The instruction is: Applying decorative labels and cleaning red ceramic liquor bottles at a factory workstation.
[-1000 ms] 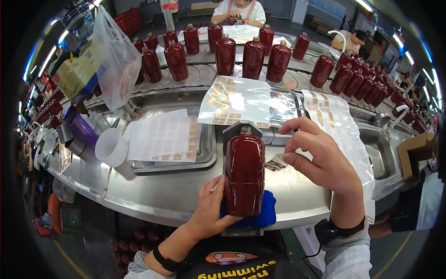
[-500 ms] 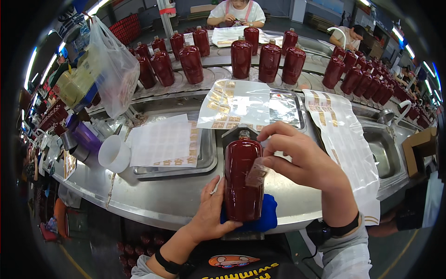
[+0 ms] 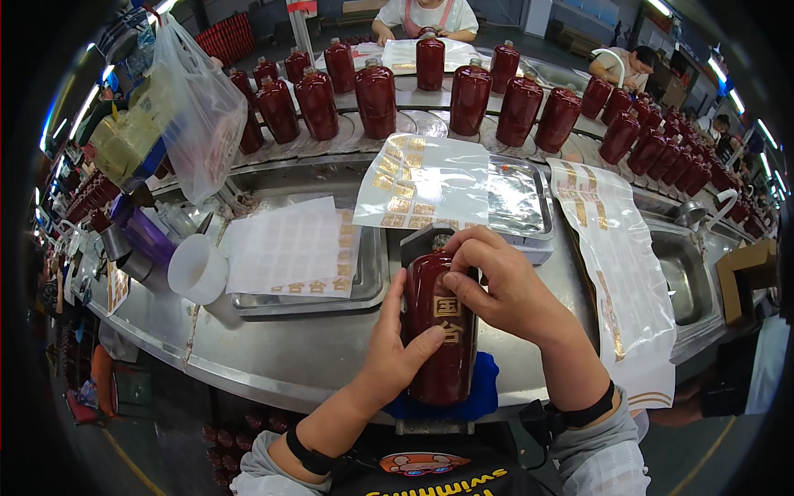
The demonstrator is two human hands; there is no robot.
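Note:
A glossy dark red bottle (image 3: 438, 368) leans back on a blue cloth (image 3: 488, 384) in front of me, its neck toward a dark rest (image 3: 411, 248). My left hand (image 3: 399, 343) wraps its left side, thumb pressing the lower edge of a gold lettered decal (image 3: 447, 307) on the bottle's front. At the decal's upper end, my right hand (image 3: 492, 281) is closed in a pinch, the fingertips against the glass. The bottle's neck is partly hidden by that hand.
Decal sheets (image 3: 418, 178) lie beyond the bottle; a long sheet (image 3: 608, 248) drapes at right beside a sink (image 3: 682, 277). Left are a metal tray (image 3: 306, 307) with paper (image 3: 285, 248), a white cup (image 3: 198, 269) and a hanging plastic bag (image 3: 198, 107). Red bottles (image 3: 376, 103) line the conveyor; co-workers sit beyond.
My right hand has moved inward, and the decal that hung from its fingers now lies against the bottle's front. My left hand has slid up, thumb onto the decal. The conveyor bottles have shifted.

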